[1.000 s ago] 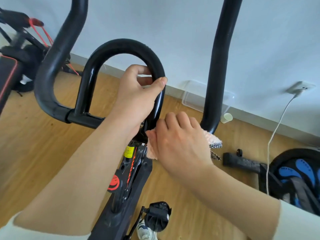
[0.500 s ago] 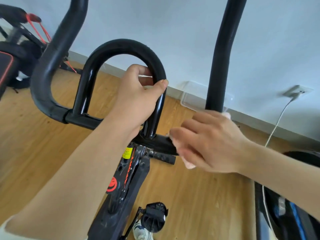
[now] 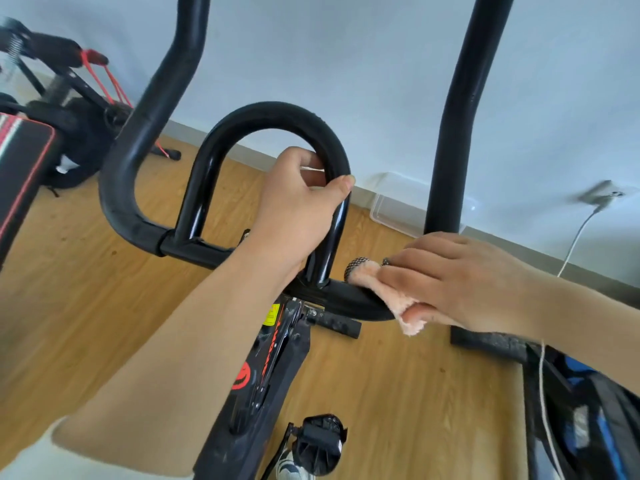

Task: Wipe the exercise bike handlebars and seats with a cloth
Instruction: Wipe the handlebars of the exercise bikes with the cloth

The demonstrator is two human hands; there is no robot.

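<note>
left hand (image 3: pixel 298 206) is wrapped round the right leg of the handlebar loop (image 3: pixel 270 114) — fingers curled tight on it, thumb over the front. just right of the loop's base, the right hand (image 3: pixel 464 282) has the pink cloth (image 3: pixel 398 299) bunched in curled fingers, pressed onto the black crossbar (image 3: pixel 349 299). a pedal (image 3: pixel 318 445) sits well below the loop, over the wood floor (image 3: pixel 398 393).
</note>
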